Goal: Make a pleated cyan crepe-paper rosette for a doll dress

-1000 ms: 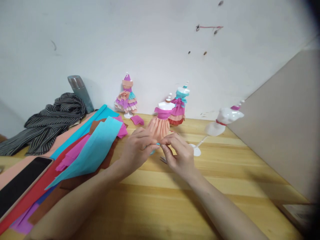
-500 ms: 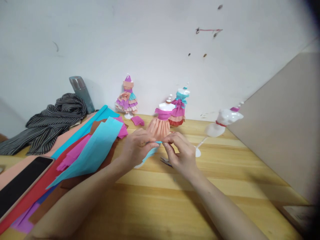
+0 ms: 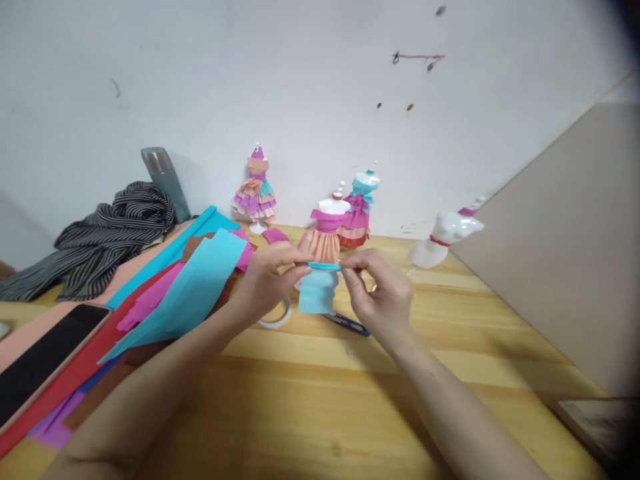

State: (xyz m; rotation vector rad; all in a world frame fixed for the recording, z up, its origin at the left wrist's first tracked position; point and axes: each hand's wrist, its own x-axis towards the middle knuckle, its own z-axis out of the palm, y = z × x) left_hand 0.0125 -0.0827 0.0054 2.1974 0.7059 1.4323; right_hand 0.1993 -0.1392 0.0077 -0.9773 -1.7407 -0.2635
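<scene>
A light blue piece of crepe paper (image 3: 318, 293) hangs between my hands, its top edge folded into a narrow band. My left hand (image 3: 273, 277) pinches the left end of that edge, and my right hand (image 3: 379, 293) pinches the right end. Just behind the paper stands a small dress form (image 3: 327, 230) in a pink top and peach pleated skirt. On the table below lie blue-handled thread snips (image 3: 350, 324), partly behind the paper. A roll of white tape (image 3: 277, 317) sits by my left hand.
Coloured crepe paper sheets (image 3: 185, 300) and a phone (image 3: 50, 367) lie at left, with a striped cloth (image 3: 120, 233) and a bottle (image 3: 167, 183) behind. Dressed forms (image 3: 254, 193) stand by the wall. A bare white form (image 3: 445, 237) leans at right.
My hands have moved apart, drawing the blue paper's edge out between them. The paper now hangs flat and faces me. The snips and tape roll show more.
</scene>
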